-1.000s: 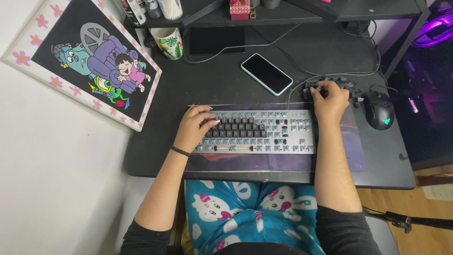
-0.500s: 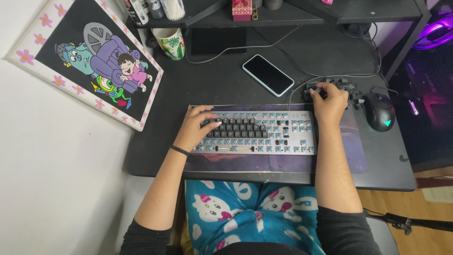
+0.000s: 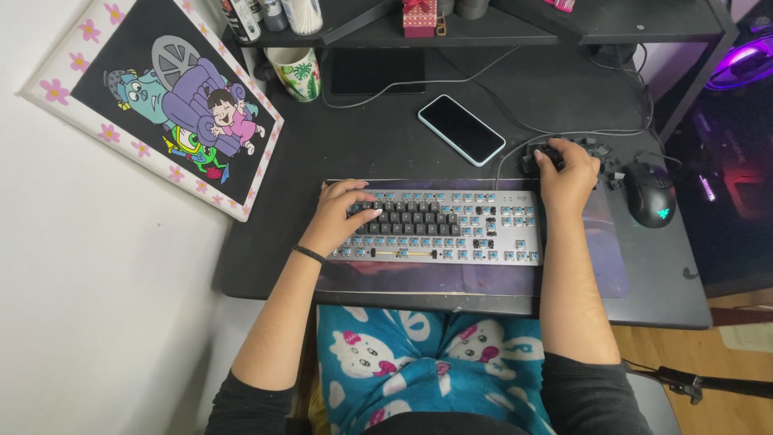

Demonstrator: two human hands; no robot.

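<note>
On the black worktop (image 3: 386,153) lies the silver keyboard (image 3: 439,225): black keycaps are seated only in its middle-left block, blue switches elsewhere bare. The left hand (image 3: 342,213) rests spread there; the right hand (image 3: 568,173) is curled over loose black keycaps (image 3: 600,157).

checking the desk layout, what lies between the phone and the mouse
In the head view, the right hand sits between the phone and the mouse, on a pile of loose black keycaps, with cables crossing there.
</note>
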